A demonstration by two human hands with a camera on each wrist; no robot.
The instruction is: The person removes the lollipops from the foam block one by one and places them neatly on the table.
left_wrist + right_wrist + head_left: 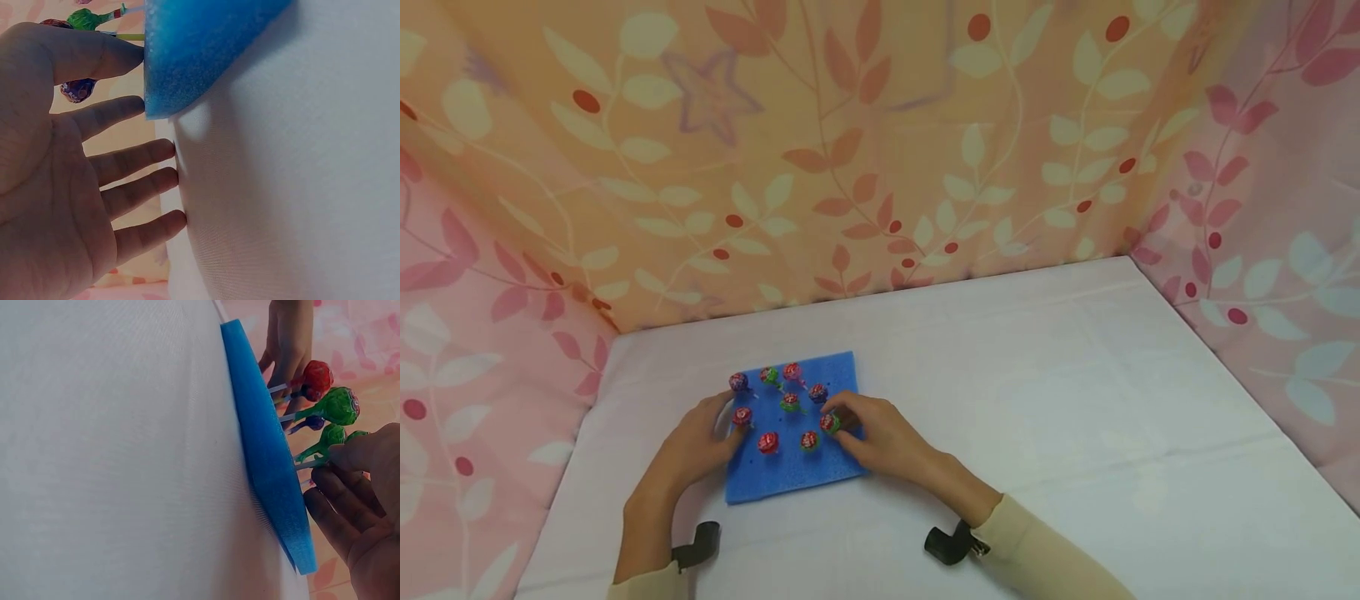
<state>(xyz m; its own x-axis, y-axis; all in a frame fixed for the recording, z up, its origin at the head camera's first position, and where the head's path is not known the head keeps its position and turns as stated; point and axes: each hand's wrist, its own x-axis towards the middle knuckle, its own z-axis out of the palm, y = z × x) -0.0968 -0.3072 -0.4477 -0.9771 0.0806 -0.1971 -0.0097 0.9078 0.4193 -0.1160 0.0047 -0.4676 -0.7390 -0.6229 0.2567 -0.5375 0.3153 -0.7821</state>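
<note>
Several wrapped lollipops stand on sticks in a square blue foam block point(797, 477) on the white table. At the block's right side, my right hand point(891, 435) pinches a green lollipop point(830, 423) between thumb and fingers. In the right wrist view that hand's thumb and fingertips meet low on the wrapper, by the white stick, which reaches the foam. My left hand point(696, 442) is at the left edge of the block; its fingers are extended, with the thumb and index fingertips against the foam. Nearest to it are a red lollipop point(742, 416) and a purple one point(739, 382).
Other lollipops close by include a red one point(767, 442) and a green one point(808, 440) along the front. Small dark holes dot the foam. The white tabletop point(1037, 400) extends to the right. Floral cloth point(880, 150) hangs behind and at both sides.
</note>
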